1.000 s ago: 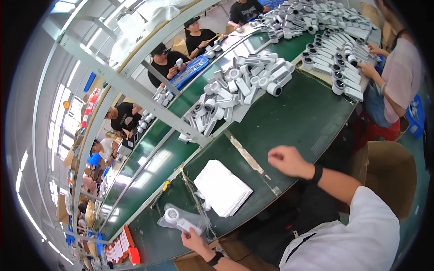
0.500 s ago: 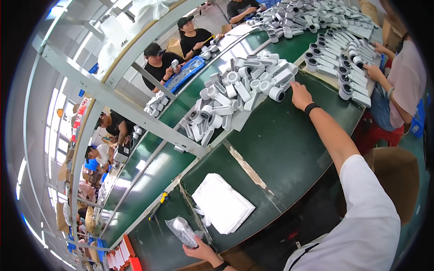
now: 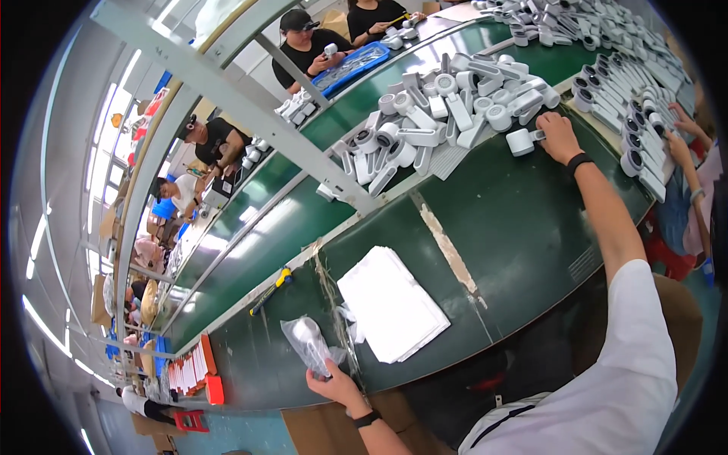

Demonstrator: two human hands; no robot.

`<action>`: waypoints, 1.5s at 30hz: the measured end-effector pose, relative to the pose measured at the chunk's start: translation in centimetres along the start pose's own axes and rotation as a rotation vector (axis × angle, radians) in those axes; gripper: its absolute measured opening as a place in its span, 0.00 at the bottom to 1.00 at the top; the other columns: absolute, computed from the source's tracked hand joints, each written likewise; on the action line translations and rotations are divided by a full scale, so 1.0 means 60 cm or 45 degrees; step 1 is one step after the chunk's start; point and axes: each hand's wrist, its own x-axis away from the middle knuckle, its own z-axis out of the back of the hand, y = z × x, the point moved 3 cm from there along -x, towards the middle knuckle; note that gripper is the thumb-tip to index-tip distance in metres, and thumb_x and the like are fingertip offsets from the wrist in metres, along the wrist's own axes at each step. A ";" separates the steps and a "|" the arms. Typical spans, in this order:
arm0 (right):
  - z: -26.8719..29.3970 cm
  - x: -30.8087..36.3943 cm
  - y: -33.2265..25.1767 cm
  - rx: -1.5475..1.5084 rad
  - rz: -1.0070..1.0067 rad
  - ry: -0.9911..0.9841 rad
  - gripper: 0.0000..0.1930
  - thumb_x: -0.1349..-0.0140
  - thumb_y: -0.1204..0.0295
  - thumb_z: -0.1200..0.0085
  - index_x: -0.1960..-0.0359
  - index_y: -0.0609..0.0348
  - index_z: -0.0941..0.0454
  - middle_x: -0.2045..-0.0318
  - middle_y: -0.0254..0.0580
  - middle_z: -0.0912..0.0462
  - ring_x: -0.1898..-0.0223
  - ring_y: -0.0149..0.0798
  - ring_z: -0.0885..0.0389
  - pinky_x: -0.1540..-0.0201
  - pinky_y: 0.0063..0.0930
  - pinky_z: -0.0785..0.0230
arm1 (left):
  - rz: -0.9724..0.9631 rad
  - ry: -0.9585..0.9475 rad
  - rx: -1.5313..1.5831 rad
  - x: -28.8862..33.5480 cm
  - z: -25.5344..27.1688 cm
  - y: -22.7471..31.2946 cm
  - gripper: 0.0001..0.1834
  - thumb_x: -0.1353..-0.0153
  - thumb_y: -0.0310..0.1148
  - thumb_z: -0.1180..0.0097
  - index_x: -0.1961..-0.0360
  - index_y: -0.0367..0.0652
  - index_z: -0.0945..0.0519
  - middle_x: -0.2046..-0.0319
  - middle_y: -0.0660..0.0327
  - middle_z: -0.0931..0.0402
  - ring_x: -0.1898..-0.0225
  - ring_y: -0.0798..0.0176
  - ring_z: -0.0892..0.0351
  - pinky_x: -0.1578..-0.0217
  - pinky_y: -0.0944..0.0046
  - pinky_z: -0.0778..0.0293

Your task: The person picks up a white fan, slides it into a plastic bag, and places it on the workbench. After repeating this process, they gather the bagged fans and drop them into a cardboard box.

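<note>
My right hand (image 3: 560, 138) is closed on the handle of a white handheld device (image 3: 520, 142) with a round, cylinder-like head. It is just off the near right edge of a big pile of similar devices (image 3: 455, 106), and the head points left. At the near edge of the green table, my left hand (image 3: 334, 387) grips the lower end of a clear plastic bag (image 3: 305, 341) with a pale device inside. Right of that bag lies a stack of thin white sheets or bags (image 3: 392, 305).
A yellow utility knife (image 3: 271, 290) lies beyond the bagged device. Orange-edged cards (image 3: 191, 370) stand at the table's left end. A white metal post (image 3: 250, 114) crosses above the table. People work across the line and at my right beside rows of devices (image 3: 633, 121).
My right hand has come away from the pile's edge with one device in its grip. The view has turned, so the table appears shifted. My left hand still holds the bagged device.
</note>
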 end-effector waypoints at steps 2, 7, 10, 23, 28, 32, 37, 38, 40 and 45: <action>0.020 0.012 -0.013 -0.116 -0.018 -0.140 0.13 0.48 0.75 0.43 0.61 0.53 0.30 0.64 0.44 0.23 0.56 0.49 0.24 0.55 0.42 0.33 | 0.035 0.020 0.044 0.003 0.002 0.009 0.31 0.42 0.38 0.38 0.44 0.31 0.34 0.49 0.50 0.35 0.56 0.54 0.33 0.56 0.56 0.30; 0.106 0.071 -0.082 -0.700 -0.113 -0.220 0.17 0.44 0.71 0.41 0.60 0.57 0.37 0.73 0.52 0.24 0.67 0.58 0.24 0.66 0.45 0.34 | 0.013 0.266 0.205 0.010 0.026 -0.002 0.29 0.38 0.38 0.41 0.43 0.31 0.35 0.47 0.51 0.37 0.56 0.56 0.33 0.52 0.57 0.33; 0.158 0.130 -0.122 -1.144 -0.205 -0.118 0.16 0.42 0.71 0.44 0.57 0.57 0.38 0.74 0.43 0.28 0.76 0.39 0.26 0.72 0.33 0.34 | -0.349 0.227 0.278 0.057 0.017 0.061 0.22 0.41 0.32 0.40 0.48 0.33 0.29 0.50 0.52 0.32 0.54 0.54 0.31 0.51 0.56 0.34; 0.237 0.366 -0.398 -1.904 -0.528 -0.424 0.17 0.43 0.74 0.40 0.53 0.62 0.29 0.72 0.34 0.24 0.76 0.24 0.25 0.74 0.22 0.32 | -0.967 -0.825 -0.283 0.144 -0.063 0.230 0.10 0.44 0.40 0.39 0.65 0.48 0.15 0.66 0.61 0.20 0.57 0.52 0.27 0.57 0.48 0.37; 0.246 0.368 -0.430 -1.983 -0.505 -0.512 0.17 0.44 0.74 0.39 0.53 0.62 0.29 0.71 0.34 0.23 0.75 0.25 0.24 0.73 0.22 0.31 | -0.925 -0.818 0.002 0.138 -0.047 0.230 0.08 0.41 0.36 0.40 0.64 0.45 0.15 0.67 0.60 0.19 0.62 0.55 0.23 0.59 0.55 0.32; 0.254 0.378 -0.465 -2.277 -0.696 -0.663 0.22 0.47 0.77 0.36 0.51 0.61 0.30 0.67 0.35 0.21 0.73 0.25 0.23 0.72 0.22 0.29 | -0.226 -1.178 0.678 0.187 -0.021 0.245 0.12 0.37 0.32 0.40 0.58 0.34 0.18 0.67 0.60 0.17 0.68 0.70 0.23 0.65 0.70 0.29; 0.235 0.382 -0.507 -2.093 -0.449 -0.379 0.32 0.54 0.77 0.31 0.47 0.61 0.33 0.62 0.35 0.21 0.68 0.26 0.21 0.64 0.22 0.26 | 0.182 -1.312 1.118 0.257 -0.020 0.255 0.15 0.35 0.31 0.42 0.55 0.27 0.20 0.66 0.60 0.19 0.66 0.71 0.24 0.63 0.73 0.28; 0.227 0.382 -0.514 -2.107 -0.508 -0.388 0.32 0.55 0.76 0.31 0.47 0.62 0.33 0.63 0.34 0.20 0.66 0.27 0.21 0.60 0.22 0.26 | 0.209 -1.320 1.156 0.262 -0.016 0.258 0.14 0.35 0.31 0.43 0.56 0.27 0.20 0.66 0.59 0.19 0.67 0.71 0.24 0.63 0.72 0.27; 0.224 0.381 -0.511 -2.133 -0.558 -0.421 0.30 0.53 0.77 0.33 0.48 0.62 0.33 0.65 0.34 0.21 0.67 0.27 0.21 0.62 0.23 0.26 | 0.203 -1.359 1.156 0.263 -0.020 0.248 0.14 0.35 0.31 0.42 0.56 0.27 0.20 0.66 0.59 0.19 0.68 0.71 0.23 0.63 0.71 0.27; 0.234 0.373 -0.510 -2.276 -0.695 -0.536 0.24 0.50 0.80 0.38 0.51 0.62 0.32 0.69 0.34 0.21 0.70 0.27 0.21 0.68 0.24 0.26 | 0.213 -1.274 1.139 0.257 -0.012 0.245 0.12 0.34 0.31 0.44 0.58 0.30 0.20 0.68 0.60 0.20 0.71 0.70 0.25 0.65 0.71 0.27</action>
